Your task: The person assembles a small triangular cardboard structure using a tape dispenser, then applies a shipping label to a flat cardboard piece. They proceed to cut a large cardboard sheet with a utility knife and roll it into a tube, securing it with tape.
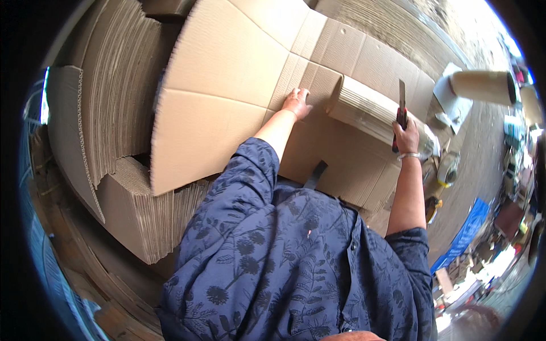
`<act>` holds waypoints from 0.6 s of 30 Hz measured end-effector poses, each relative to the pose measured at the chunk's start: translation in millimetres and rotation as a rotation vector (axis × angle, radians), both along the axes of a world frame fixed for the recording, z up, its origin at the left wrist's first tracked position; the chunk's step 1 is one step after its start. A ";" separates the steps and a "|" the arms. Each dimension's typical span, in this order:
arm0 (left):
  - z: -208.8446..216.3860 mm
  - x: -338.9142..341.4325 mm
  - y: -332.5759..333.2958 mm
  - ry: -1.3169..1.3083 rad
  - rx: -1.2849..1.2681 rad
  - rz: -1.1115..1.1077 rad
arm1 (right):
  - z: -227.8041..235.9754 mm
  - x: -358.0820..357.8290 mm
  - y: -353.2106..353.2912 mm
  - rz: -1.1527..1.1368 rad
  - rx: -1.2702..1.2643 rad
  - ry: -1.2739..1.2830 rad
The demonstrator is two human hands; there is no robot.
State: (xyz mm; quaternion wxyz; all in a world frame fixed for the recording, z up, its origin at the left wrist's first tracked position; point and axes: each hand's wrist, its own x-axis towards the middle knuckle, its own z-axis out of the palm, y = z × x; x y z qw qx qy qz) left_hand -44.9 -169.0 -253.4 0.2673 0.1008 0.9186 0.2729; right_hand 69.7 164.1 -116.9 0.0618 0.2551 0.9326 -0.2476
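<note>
My left hand (297, 103) presses flat on a large brown cardboard sheet (227, 85), fingers spread near a fold line. A bundle of folded cardboard pieces (369, 111) lies on that sheet just right of the hand. My right hand (405, 136) grips the red handle of a knife (401, 108); its blade points up, away from me, beside the bundle's right end. A bangle sits on that wrist. My dark blue flowered shirt fills the lower middle of the view.
Tall stacks of flat corrugated cardboard (114, 113) rise at the left and below the sheet. A big cardboard roll (483, 85) lies at the upper right. Tape rolls (446, 170), a blue sheet (466, 227) and clutter sit on the ground at right.
</note>
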 end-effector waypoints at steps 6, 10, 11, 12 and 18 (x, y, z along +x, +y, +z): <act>9.1 -19.4 8.8 -0.030 -0.129 0.000 | -18.3 8.7 -11.3 0.015 0.123 0.066; 12.6 -14.5 10.2 -0.024 -0.091 0.042 | -27.5 9.9 -6.5 0.023 0.093 0.069; 11.3 -13.5 12.4 -0.005 -0.080 0.071 | -27.5 10.3 -5.7 0.036 0.115 0.087; 10.0 -12.4 12.1 0.014 -0.069 0.099 | -26.1 11.3 -5.6 0.050 0.137 0.105; -9.9 2.6 32.0 0.356 0.040 0.167 | -20.5 13.5 -4.0 0.063 0.113 0.055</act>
